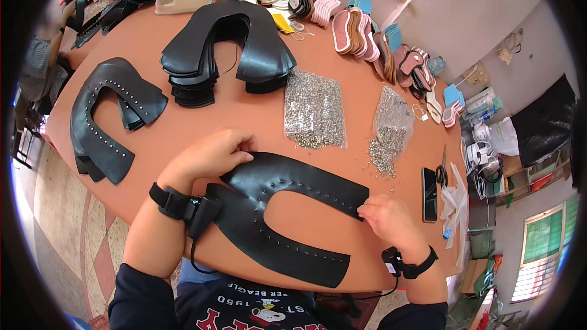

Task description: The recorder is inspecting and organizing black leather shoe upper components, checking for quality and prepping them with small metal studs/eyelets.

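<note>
A black U-shaped leather piece [241, 211] lies in front of me with its open side to the right. Small metal studs stick up along its inner edge. My left hand [214, 153] is closed, thumb and curled fingers at the far left edge of the leather. At the tip of the far arm, my right hand [386, 219] pinches the leather's end between thumb and fingers. Beyond them lie a clear bag of silvery studs [315, 107] and a second clear bag [392, 113], with loose studs [383, 157] spilling from its mouth.
A pile of studded leather pieces [92, 116] sits at left, a tall stack of plain ones [226, 18] farther back. Shoe-sole-shaped parts [358, 36] line the table's far edge. At right are a phone [430, 194], scissors [442, 171] and crumpled plastic [454, 201]. Another person [46, 61] is at far left.
</note>
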The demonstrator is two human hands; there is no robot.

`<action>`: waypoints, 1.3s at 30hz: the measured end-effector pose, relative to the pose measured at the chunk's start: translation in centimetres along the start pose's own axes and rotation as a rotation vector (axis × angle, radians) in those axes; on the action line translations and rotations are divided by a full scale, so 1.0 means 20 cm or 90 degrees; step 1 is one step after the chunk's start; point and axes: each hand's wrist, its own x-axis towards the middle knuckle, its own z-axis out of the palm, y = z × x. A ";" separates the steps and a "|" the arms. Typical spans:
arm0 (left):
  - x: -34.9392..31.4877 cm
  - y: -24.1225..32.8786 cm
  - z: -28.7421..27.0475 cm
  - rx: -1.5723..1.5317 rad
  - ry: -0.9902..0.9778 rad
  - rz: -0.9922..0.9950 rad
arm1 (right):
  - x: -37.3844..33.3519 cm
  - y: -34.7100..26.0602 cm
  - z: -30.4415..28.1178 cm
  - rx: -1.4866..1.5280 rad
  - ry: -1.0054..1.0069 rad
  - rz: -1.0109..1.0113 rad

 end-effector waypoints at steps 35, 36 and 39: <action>-0.01 -0.01 0.00 0.040 0.021 0.027 | 0.14 0.24 -0.03 0.439 -0.222 0.207; -0.01 0.00 0.00 0.047 0.015 0.016 | 0.08 0.28 0.00 0.526 -0.120 0.241; -0.02 0.01 0.00 0.046 -0.006 -0.010 | 0.09 0.34 0.05 0.497 0.138 0.403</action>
